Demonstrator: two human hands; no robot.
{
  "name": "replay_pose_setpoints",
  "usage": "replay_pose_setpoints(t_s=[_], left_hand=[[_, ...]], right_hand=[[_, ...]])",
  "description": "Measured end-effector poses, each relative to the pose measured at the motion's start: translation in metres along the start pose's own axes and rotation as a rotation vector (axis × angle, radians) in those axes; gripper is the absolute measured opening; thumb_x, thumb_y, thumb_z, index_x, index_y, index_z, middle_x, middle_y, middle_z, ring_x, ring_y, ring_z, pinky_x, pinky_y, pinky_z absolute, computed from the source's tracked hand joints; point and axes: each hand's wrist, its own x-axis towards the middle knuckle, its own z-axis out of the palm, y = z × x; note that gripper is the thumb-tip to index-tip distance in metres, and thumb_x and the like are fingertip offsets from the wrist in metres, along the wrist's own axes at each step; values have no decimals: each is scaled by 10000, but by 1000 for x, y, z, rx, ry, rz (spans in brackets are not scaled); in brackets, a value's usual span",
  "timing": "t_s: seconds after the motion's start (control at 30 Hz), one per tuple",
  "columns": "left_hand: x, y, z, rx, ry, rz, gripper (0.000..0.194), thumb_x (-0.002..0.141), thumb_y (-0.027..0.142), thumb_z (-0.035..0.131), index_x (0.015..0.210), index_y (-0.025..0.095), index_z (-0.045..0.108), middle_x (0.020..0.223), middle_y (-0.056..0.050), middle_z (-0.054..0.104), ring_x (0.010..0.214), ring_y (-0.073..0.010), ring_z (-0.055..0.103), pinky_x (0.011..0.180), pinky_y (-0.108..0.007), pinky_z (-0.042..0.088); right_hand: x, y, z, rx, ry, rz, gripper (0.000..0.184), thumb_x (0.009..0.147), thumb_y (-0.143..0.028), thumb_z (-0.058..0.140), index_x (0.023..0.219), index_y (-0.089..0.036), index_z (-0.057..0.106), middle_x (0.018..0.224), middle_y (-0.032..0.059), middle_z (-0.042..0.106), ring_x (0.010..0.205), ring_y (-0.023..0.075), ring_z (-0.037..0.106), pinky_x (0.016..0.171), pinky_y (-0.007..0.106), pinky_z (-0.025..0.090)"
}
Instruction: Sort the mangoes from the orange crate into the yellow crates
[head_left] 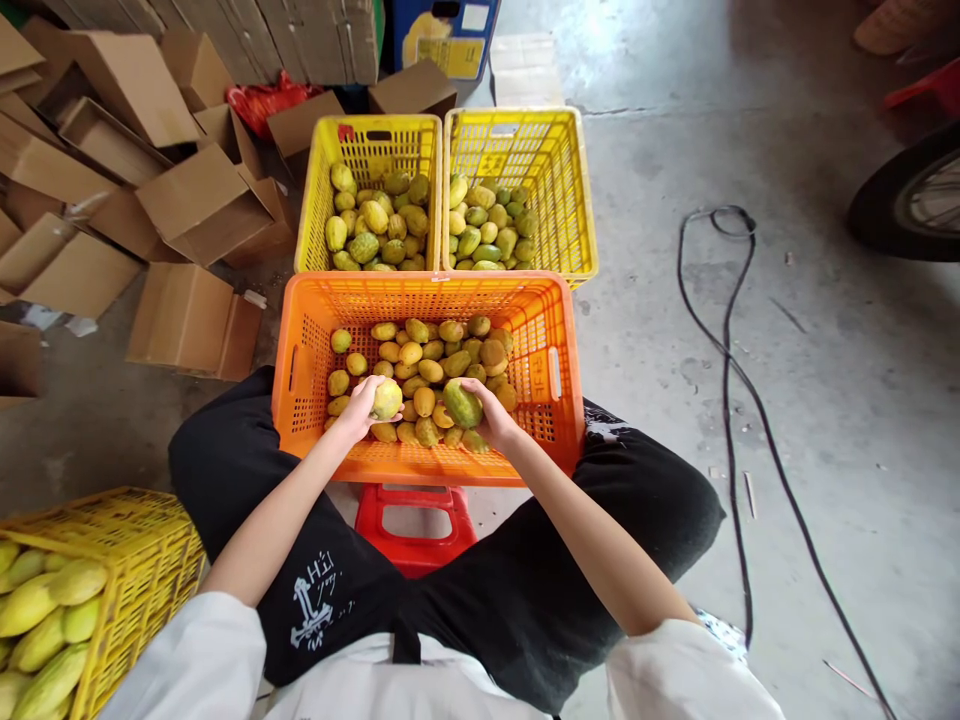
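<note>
My left hand (363,408) is closed around a pale yellow-green melon (387,399), held over the orange crate (429,464). In my right hand (492,412) is a darker green melon (463,404), gripped from its right side. Below both hands, several small yellow and brownish melons (430,370) lie in the orange crate, which sits between my knees. Touching its far side are two yellow crates side by side: the left one (306,225) holds yellow-green melons (376,216), and the right one (581,200) holds mostly greener melons (487,232).
A red plastic stool (420,553) stands below the orange crate's near edge. Another yellow crate (142,590) of larger yellow melons (52,610) is at my left. Cardboard boxes (195,200) pile up at the far left. A black cable (750,390) lies on the right floor near a wheel (915,195).
</note>
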Motion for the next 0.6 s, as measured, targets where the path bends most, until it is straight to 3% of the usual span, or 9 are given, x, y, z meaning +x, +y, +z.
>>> replay_pose_setpoints(t_s=[0.1,0.23,0.33,0.4,0.5,0.6], left_hand=[[1,-1,0,-3,20,-42,226,876,369,696,947,166,625,698,-41,657,698,-236,746,662,-368,641],[2,-1,-3,1,159,-66,142,918,298,642,964,173,592,683,-35,661,680,-223,741,665,-355,637],[2,3,-3,-9,208,-76,116,960,284,567,939,171,565,677,-36,658,642,-202,724,636,-324,623],[2,4,-4,-36,205,-80,124,969,291,554,927,174,548,677,-32,655,615,-192,714,627,-316,616],[3,4,-5,-54,181,-72,130,969,301,553,926,179,542,681,-20,651,585,-180,697,629,-319,613],[6,2,-9,-45,187,-63,114,967,301,552,936,194,531,689,-5,649,580,-166,685,624,-307,608]], right_hand=[[1,4,1,-3,86,69,103,859,-288,629,943,-228,637,792,-7,701,706,165,702,642,255,595],[-4,8,-3,62,281,224,40,911,-270,583,891,-243,561,722,-1,659,697,197,689,613,319,626],[-4,1,3,146,294,376,48,937,-274,537,897,-247,533,738,16,647,715,220,692,604,379,643],[6,-15,21,161,267,392,48,930,-280,534,890,-258,520,756,22,643,740,237,698,615,424,653],[36,-58,67,204,176,245,11,921,-259,529,912,-263,534,786,31,644,800,242,700,694,456,667],[64,-109,112,255,2,28,132,928,-296,525,1025,-222,575,922,81,670,930,253,716,782,450,661]])
